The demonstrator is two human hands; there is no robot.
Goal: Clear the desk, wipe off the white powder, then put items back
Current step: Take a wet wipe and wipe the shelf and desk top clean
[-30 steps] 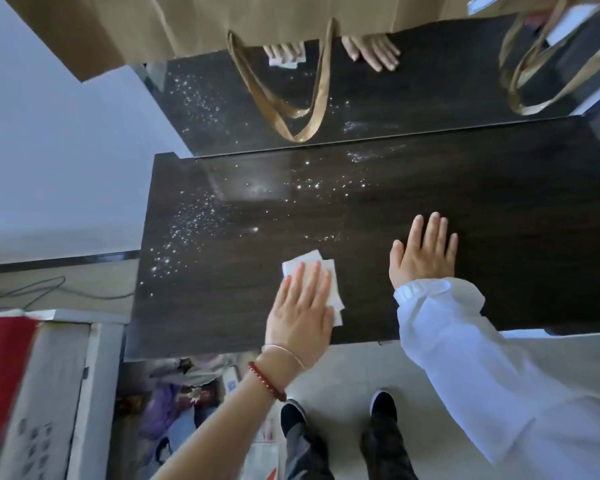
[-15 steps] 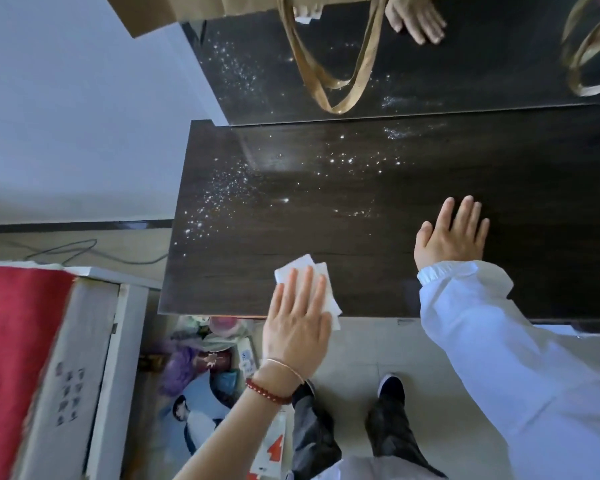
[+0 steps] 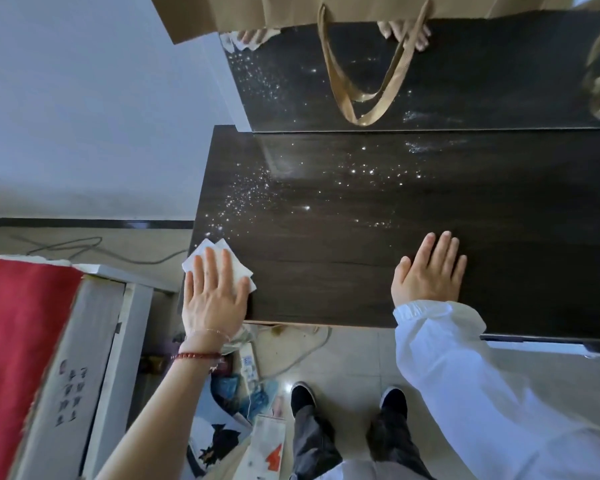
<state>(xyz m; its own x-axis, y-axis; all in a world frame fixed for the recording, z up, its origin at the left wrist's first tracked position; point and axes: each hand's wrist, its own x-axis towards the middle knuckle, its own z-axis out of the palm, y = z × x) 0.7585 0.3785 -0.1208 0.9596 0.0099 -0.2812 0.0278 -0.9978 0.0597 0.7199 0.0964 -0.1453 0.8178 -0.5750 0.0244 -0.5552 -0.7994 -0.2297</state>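
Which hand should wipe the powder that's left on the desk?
Left. The left hand already presses the white tissue, beside the white powder. The right hand rests flat, holding nothing.

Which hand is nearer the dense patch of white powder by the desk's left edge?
Left. The left hand presses a white tissue just below the powder patch; the right hand lies flat, well off to its right.
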